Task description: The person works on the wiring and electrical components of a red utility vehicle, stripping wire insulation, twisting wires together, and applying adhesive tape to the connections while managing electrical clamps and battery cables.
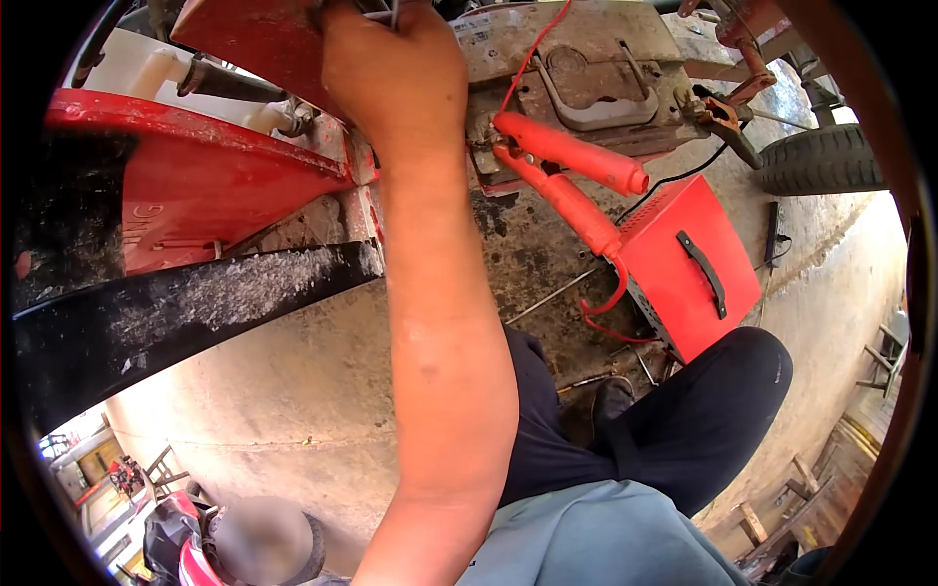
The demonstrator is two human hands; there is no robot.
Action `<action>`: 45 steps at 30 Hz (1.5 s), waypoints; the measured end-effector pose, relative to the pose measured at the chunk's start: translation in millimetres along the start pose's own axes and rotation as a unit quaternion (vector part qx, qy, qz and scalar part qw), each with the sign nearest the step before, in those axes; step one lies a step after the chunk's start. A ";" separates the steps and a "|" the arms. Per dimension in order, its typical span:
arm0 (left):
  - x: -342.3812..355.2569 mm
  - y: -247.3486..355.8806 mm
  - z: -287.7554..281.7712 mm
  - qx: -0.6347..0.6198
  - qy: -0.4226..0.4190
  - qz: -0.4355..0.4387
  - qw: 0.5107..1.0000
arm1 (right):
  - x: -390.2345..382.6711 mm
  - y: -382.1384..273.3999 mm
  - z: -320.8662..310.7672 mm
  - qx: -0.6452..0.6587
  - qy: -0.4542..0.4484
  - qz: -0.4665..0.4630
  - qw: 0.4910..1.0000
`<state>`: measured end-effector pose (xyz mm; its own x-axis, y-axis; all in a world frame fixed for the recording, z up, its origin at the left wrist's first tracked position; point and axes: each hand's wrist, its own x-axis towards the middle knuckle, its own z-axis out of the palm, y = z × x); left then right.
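My left hand (396, 73) reaches up to the top edge of the view, beside a red metal panel (259, 44). Its fingers curl out of sight there, and a thin bit of metal shows at them; what they hold is hidden. To the right of the wrist sits a dirty battery (586, 93) with a grey carrying handle. A battery clamp with red grips (572, 156) is at the battery's near left corner. At its right end a brownish clamp (721, 117) stands by the other terminal. My right hand is out of view.
A red box with a black strap handle (699, 264) stands on the concrete floor beside my bent knee (747, 371). Left are a red body panel (215, 186) and a dirt-covered black bar (225, 293). A tyre (821, 161) is far right; loose rods lie near my shoe.
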<state>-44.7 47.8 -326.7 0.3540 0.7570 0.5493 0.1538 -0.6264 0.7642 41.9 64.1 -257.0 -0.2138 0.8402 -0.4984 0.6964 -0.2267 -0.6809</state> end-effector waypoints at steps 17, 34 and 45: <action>9.3 -26.1 -0.9 -0.013 -0.050 -0.009 0.999 | 11.8 -1.5 0.8 -0.004 -0.003 -0.012 1.000; -1.7 10.3 -3.5 -0.002 0.035 0.021 0.999 | 23.5 -22.1 -39.2 -0.002 0.016 -0.019 1.000; 18.1 22.2 -82.3 -0.404 -0.239 -0.326 0.821 | -60.8 -50.0 -73.9 -0.307 0.402 -0.049 0.861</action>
<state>-110.8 62.9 -272.0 0.7906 0.6019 -0.1125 -0.1391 0.3554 0.9243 70.8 60.8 -153.0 0.0787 0.9658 0.2469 0.9859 -0.0388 -0.1625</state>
